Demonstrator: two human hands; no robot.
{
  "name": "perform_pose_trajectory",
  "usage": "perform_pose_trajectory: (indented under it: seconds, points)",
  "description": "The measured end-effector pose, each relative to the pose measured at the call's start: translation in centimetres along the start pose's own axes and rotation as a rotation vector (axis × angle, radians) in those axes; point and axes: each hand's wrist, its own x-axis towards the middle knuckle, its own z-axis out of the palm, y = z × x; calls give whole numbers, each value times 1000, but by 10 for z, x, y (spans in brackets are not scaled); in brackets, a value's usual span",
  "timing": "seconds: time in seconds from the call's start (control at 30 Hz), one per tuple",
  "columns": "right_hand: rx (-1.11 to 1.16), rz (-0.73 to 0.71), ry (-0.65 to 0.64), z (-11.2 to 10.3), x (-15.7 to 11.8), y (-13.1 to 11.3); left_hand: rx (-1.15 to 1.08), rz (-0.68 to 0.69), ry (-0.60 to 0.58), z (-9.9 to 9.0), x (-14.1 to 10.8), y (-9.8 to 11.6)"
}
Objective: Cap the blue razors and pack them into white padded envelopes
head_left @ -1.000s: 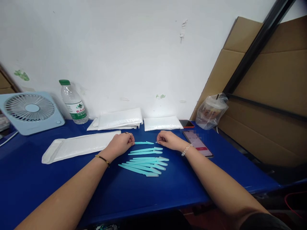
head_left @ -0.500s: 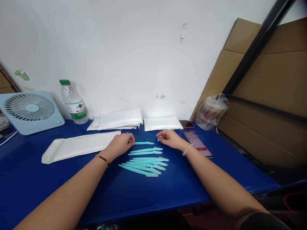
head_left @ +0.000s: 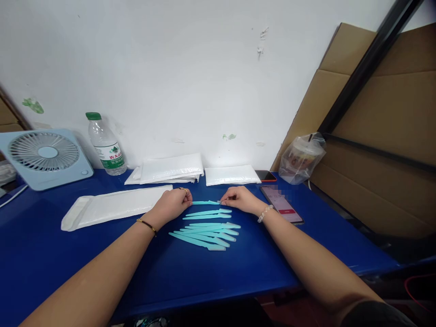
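Observation:
My left hand (head_left: pixel 179 199) pinches the handle end of a turquoise eyebrow razor (head_left: pixel 205 203), held level above the table. At its other end, my right hand (head_left: pixel 236 200) is closed on a small clear blade cap (head_left: pixel 220 202), which meets the razor's blade end; how far it is on cannot be made out. Just below lie two more eyebrow razors (head_left: pixel 207 213). Nearer the front edge, several others (head_left: pixel 200 240) lie fanned out and partly overlapping, with pale caps at their right ends.
A white padded envelope (head_left: pixel 116 208) lies left of my hands on the blue table (head_left: pixel 204 281). Along the wall are stacked envelopes (head_left: pixel 170 169), another envelope (head_left: pixel 231 175), a water bottle (head_left: pixel 108 147) and a fan (head_left: pixel 47 156). Rightward are a phone (head_left: pixel 282 204) and a bagged drink cup (head_left: pixel 301 159).
My right hand has moved slightly left, bringing the clear cap from a gap away to the razor's blade end. My left hand keeps its hold on the razor.

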Motion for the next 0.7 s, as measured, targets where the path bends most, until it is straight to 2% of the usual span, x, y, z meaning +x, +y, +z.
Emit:
perform_pose_trajectory:
  seconds: [0.4, 0.57, 0.7]
  points:
    - [7, -84, 42, 10, 1, -12, -51, 84, 9, 5, -1, 10]
    - [-1, -71, 42, 15, 1, -15, -69, 79, 24, 12, 1, 10]
    - [-12, -102, -20, 17, 0, -24, -86, 189, 37, 15, -4, 18]
